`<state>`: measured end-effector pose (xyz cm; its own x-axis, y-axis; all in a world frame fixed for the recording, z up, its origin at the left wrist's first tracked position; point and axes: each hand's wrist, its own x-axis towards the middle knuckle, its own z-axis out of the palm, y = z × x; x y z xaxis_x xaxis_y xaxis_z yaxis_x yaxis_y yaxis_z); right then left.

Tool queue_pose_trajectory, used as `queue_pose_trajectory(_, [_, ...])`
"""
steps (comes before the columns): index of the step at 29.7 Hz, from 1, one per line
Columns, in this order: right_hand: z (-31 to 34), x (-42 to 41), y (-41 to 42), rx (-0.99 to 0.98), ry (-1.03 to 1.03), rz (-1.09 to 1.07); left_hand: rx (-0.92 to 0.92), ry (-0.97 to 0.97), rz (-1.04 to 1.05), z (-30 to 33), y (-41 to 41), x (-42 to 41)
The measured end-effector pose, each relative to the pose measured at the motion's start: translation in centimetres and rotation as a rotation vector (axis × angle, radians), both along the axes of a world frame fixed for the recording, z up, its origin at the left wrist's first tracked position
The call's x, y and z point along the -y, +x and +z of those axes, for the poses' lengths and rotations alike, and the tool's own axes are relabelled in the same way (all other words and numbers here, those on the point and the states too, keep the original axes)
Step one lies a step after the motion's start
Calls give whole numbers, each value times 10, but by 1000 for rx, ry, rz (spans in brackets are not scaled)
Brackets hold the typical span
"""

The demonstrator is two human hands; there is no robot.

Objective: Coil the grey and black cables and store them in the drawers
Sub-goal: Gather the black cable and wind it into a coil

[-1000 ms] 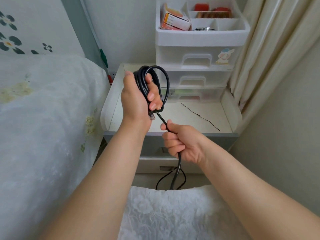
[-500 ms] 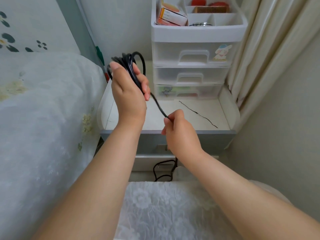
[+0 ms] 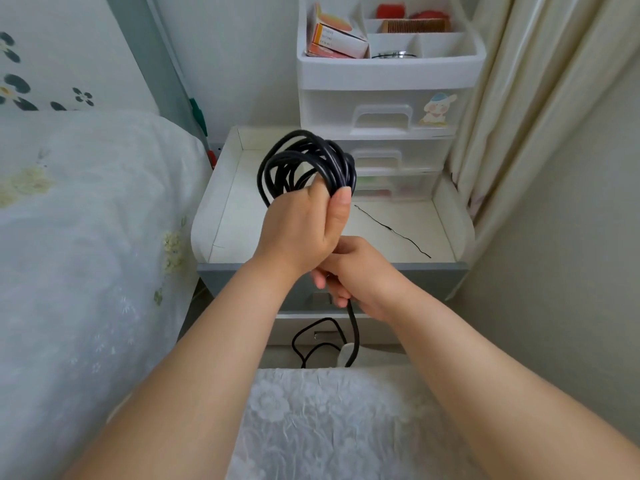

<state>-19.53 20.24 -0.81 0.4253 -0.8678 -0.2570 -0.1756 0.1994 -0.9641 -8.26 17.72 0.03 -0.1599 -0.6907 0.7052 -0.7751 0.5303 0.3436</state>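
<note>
here the left hand (image 3: 298, 226) is gripping a bundle of black cable (image 3: 308, 161) loops, holding it up over the bedside table (image 3: 242, 188) in front of the plastic drawers (image 3: 381, 116). the right hand (image 3: 356, 275), just below, is closing around the loose cable length, which is hanging down toward the floor.

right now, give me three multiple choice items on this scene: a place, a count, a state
1. Where is the loose thin wire?
A. nightstand top
B. bed
C. top tray

2. How many handled drawers show in the white organizer?
A. one
B. two
C. five

3. What is the state of the black cable?
A. fully coiled
B. partly coiled
C. stored away

Key: 1 A, it lies on the nightstand. 2 B, two handles show. 3 B, the left hand holds loops while the right hand grips a tail that hangs down.
</note>
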Motion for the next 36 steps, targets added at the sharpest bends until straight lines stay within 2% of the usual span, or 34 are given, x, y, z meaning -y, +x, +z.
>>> queue_pose_trajectory(4, [-2, 1, -5, 64, 149, 54, 72, 48, 24, -3, -1, 1])
queue_pose_trajectory(8, [1, 3, -12, 229, 281, 118, 84, 128, 87, -3, 0, 2])
queue_pose_trajectory(10, [2, 2, -13, 187, 233, 109, 83, 157, 100, -2, 0, 2])
queue_pose_trajectory(14, [4, 6, -17, -84, 71, 41, 131, 138, 92, -1, 2, 2])
queue_pose_trajectory(23, [11, 15, -38, -364, -23, 127, 117, 54, 19, -2, -1, -5])
queue_pose_trajectory(30, [16, 14, -48, -301, -73, 214, 193, 92, -31, -12, 0, -1])
queue_pose_trajectory(34, [20, 16, -60, -371, -184, 224, 277, 258, -46, -19, -9, -2])
queue_pose_trajectory(36, [22, 18, -62, -312, -207, 184, 232, 333, -42, -17, -10, -3])
